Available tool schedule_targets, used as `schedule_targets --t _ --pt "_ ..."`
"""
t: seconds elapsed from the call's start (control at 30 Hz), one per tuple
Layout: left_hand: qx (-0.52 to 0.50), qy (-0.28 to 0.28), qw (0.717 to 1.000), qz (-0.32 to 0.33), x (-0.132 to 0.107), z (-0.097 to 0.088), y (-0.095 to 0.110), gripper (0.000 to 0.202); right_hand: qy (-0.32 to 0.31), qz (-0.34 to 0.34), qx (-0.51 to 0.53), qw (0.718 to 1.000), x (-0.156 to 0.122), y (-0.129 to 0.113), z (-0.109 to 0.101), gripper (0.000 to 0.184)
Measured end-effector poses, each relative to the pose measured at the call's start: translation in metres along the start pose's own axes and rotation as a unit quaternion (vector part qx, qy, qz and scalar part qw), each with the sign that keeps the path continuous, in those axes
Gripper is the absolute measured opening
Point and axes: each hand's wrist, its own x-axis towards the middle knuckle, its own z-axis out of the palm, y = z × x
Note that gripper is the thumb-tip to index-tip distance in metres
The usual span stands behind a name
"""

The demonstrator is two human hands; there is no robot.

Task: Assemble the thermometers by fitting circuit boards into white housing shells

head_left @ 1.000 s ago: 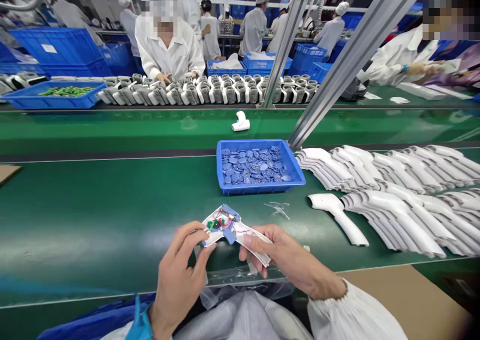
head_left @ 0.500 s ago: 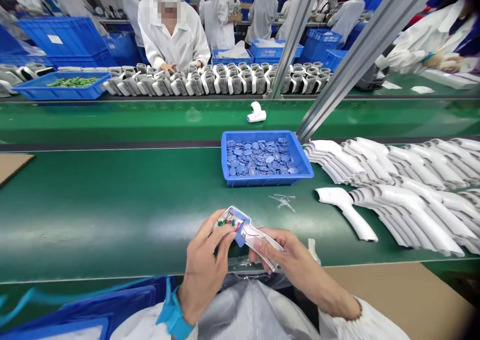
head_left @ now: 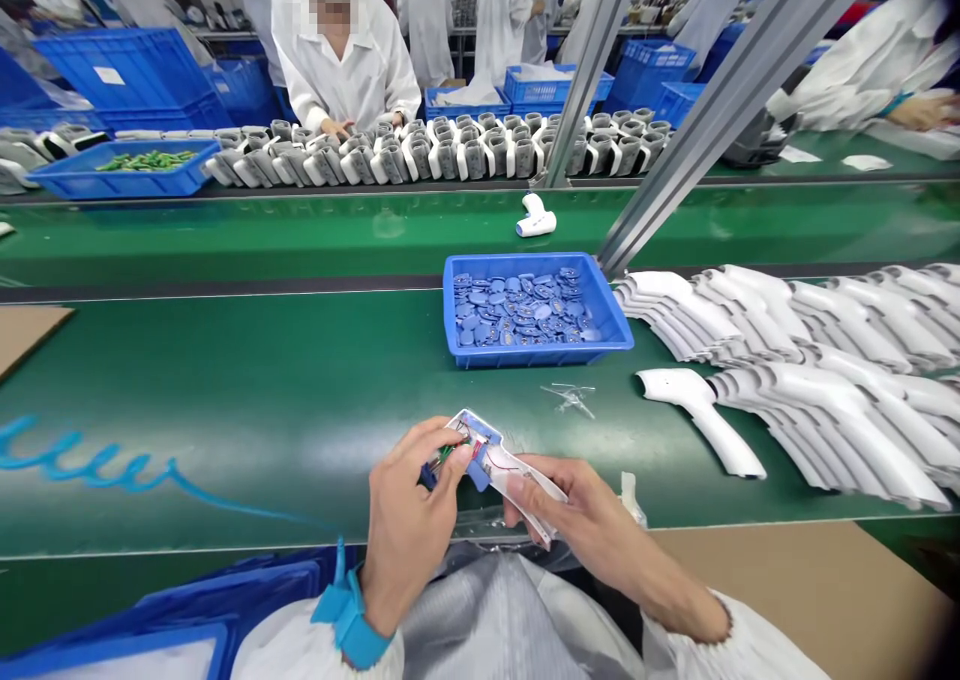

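Observation:
My right hand [head_left: 574,505] is closed round the handle of a white gun-shaped housing half [head_left: 517,475], its open inside facing up. Thin red wires, a blue insert [head_left: 478,476] and green circuit parts [head_left: 455,452] sit in it. My left hand [head_left: 412,510] pinches the housing's wider head end, thumb and fingertips over the green parts. A small dark blue piece [head_left: 429,475] shows under the left fingers; what it belongs to is unclear. Ahead stands a blue tray [head_left: 536,357] of small blue oval parts [head_left: 517,310].
Stacked white housing halves [head_left: 840,410] lie at right, with one single half [head_left: 705,415] nearer. Clear plastic scraps [head_left: 570,398] lie below the tray. A metal post [head_left: 720,110] slants up behind. A blue coiled cord [head_left: 112,467] runs to my left wristband. A co-worker [head_left: 345,60] sits opposite.
My left fingers have closed further over the green parts. The blue cord has swung up over the bench. The white device on the far green strip has moved right.

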Motion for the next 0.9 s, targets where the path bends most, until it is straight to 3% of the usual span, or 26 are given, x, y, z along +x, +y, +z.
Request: schedule_targets --t 0.1,0.23,0.4,0.53,0.67,0.73,0.8,0.83,0.9 --pt "-0.035 -0.012 0.998 -0.041 0.008 0.004 -0.004 0.012 -0.005 -0.004 -0.034 0.999 0.0 0.001 -0.001 0.042" --pt "-0.077 -0.077 0.99 -0.093 0.022 0.003 -0.007 0.011 0.009 0.016 -0.063 0.998 0.002 -0.001 -0.002 0.045" --pt "0.039 -0.11 0.993 0.008 0.026 -0.004 0.004 0.011 0.044 0.015 -0.136 0.99 0.001 -0.007 0.003 0.045" --pt "0.163 -0.137 0.971 0.112 0.023 -0.011 0.005 0.02 0.047 -0.018 -0.195 0.979 -0.001 -0.011 0.005 0.044" --pt "0.153 -0.16 0.956 0.193 0.022 -0.015 -0.01 0.017 0.013 -0.02 -0.194 0.981 -0.004 -0.013 -0.003 0.044" --pt "0.108 -0.148 0.969 0.165 0.023 -0.013 -0.018 0.013 -0.002 -0.022 -0.197 0.98 -0.004 -0.014 -0.008 0.044" --pt "0.036 -0.12 0.99 0.066 0.025 -0.009 -0.023 0.021 -0.01 -0.03 -0.214 0.976 -0.004 -0.016 -0.014 0.045" --pt "-0.007 -0.126 0.992 0.012 0.025 -0.007 -0.024 0.029 -0.016 -0.036 -0.227 0.973 -0.004 -0.017 -0.017 0.044" --pt "-0.087 -0.199 0.974 -0.057 0.027 -0.005 -0.024 0.038 -0.028 -0.053 -0.257 0.965 -0.002 -0.018 -0.023 0.039"
